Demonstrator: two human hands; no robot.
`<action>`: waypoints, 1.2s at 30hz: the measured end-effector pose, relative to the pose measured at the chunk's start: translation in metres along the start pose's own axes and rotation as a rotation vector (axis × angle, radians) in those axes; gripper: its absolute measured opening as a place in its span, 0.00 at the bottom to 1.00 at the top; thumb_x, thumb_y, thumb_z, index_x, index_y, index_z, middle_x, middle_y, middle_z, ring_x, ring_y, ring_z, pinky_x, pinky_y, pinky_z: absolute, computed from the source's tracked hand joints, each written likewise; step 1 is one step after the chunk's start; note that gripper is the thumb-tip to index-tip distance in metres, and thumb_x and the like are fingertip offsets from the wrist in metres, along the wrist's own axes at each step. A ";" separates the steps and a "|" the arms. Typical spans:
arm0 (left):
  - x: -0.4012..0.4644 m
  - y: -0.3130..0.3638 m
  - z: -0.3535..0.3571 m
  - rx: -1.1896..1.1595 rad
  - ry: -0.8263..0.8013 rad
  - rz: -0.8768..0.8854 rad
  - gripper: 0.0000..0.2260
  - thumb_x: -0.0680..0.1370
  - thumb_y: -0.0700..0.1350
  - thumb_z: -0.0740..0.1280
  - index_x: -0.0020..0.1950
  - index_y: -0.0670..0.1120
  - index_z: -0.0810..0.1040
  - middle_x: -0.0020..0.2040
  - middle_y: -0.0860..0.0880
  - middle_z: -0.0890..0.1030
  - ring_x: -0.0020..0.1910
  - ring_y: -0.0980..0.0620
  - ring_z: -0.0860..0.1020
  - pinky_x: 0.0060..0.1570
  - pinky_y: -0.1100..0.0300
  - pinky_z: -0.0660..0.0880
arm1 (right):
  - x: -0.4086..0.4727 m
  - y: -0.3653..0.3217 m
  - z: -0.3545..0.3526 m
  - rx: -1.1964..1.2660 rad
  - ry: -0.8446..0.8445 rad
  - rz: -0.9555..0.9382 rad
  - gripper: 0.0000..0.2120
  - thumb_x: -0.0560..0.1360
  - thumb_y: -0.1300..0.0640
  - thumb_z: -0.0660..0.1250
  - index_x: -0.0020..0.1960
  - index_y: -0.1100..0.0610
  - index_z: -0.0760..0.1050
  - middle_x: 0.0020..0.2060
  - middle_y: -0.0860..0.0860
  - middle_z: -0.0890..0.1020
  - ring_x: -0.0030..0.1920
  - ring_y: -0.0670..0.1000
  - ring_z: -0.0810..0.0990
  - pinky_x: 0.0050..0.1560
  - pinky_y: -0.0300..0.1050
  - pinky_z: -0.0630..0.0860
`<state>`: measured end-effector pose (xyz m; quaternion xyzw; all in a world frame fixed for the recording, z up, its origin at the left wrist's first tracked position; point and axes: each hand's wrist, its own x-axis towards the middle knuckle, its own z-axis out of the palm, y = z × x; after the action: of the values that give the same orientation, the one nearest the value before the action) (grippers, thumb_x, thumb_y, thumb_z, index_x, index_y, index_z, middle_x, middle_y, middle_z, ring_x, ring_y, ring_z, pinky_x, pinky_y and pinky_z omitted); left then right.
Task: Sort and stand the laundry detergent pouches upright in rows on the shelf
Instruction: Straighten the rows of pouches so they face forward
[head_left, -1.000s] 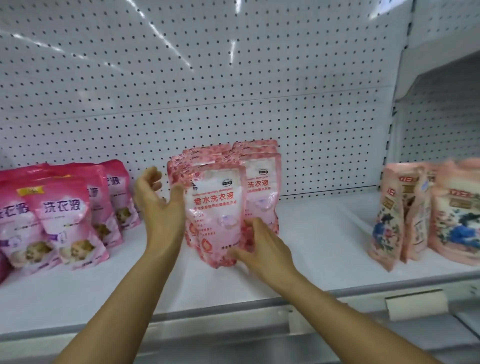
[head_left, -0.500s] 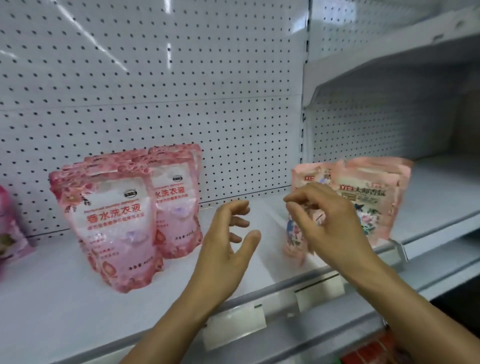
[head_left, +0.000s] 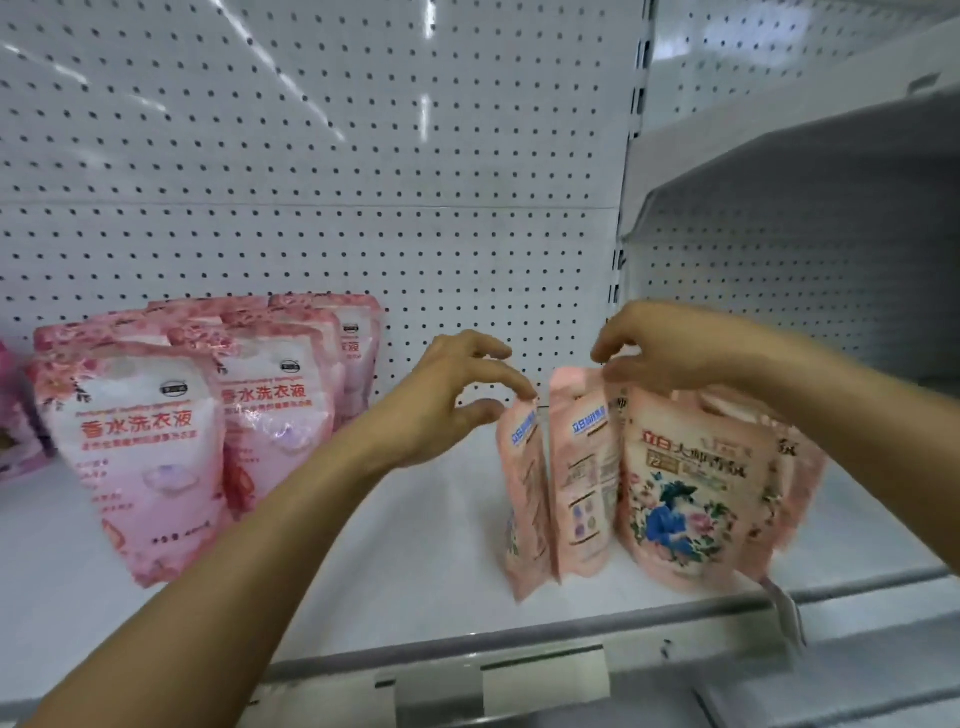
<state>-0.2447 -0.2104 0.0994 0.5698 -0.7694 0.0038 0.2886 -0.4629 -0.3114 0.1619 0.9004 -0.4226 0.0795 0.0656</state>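
"香水洗衣液" on pink pouches (head_left: 140, 441)

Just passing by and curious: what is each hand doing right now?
Left hand: fingers pinching the top corner of the leftmost peach pouch.
Right hand: fingers closed on the top of the next pouch.

cut off: dark pink pouch (head_left: 13, 415) at 9 o'clock edge | hidden: pouches behind flower pouch (head_left: 691, 493) | blurred: price tag (head_left: 789, 613) at 4 o'clock

Glossy plastic pouches (head_left: 691, 493) at 3 o'clock, on a smooth painted metal shelf (head_left: 415, 561), matt perforated back panel (head_left: 311, 208).
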 end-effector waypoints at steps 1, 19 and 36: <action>0.000 -0.001 -0.004 0.005 -0.014 0.006 0.13 0.77 0.43 0.70 0.56 0.60 0.81 0.65 0.54 0.69 0.67 0.55 0.64 0.62 0.59 0.70 | 0.006 0.003 0.001 -0.018 -0.064 -0.009 0.11 0.77 0.51 0.66 0.58 0.52 0.80 0.54 0.46 0.82 0.51 0.50 0.81 0.55 0.51 0.79; 0.048 -0.058 -0.024 -0.037 0.266 -0.356 0.05 0.79 0.46 0.66 0.43 0.49 0.78 0.41 0.50 0.85 0.42 0.49 0.83 0.46 0.45 0.81 | 0.091 0.023 -0.004 0.318 0.024 -0.174 0.12 0.75 0.59 0.70 0.33 0.50 0.77 0.32 0.44 0.81 0.32 0.42 0.78 0.32 0.36 0.69; 0.132 -0.129 0.022 -0.119 0.263 -0.518 0.08 0.78 0.42 0.60 0.41 0.49 0.77 0.41 0.49 0.83 0.41 0.47 0.81 0.42 0.53 0.77 | 0.190 0.032 0.043 0.189 -0.031 -0.080 0.05 0.74 0.60 0.68 0.46 0.54 0.83 0.42 0.52 0.84 0.38 0.56 0.84 0.37 0.48 0.82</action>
<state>-0.1652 -0.3782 0.0984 0.7239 -0.5533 -0.0412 0.4100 -0.3641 -0.4820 0.1591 0.9198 -0.3780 0.1025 -0.0231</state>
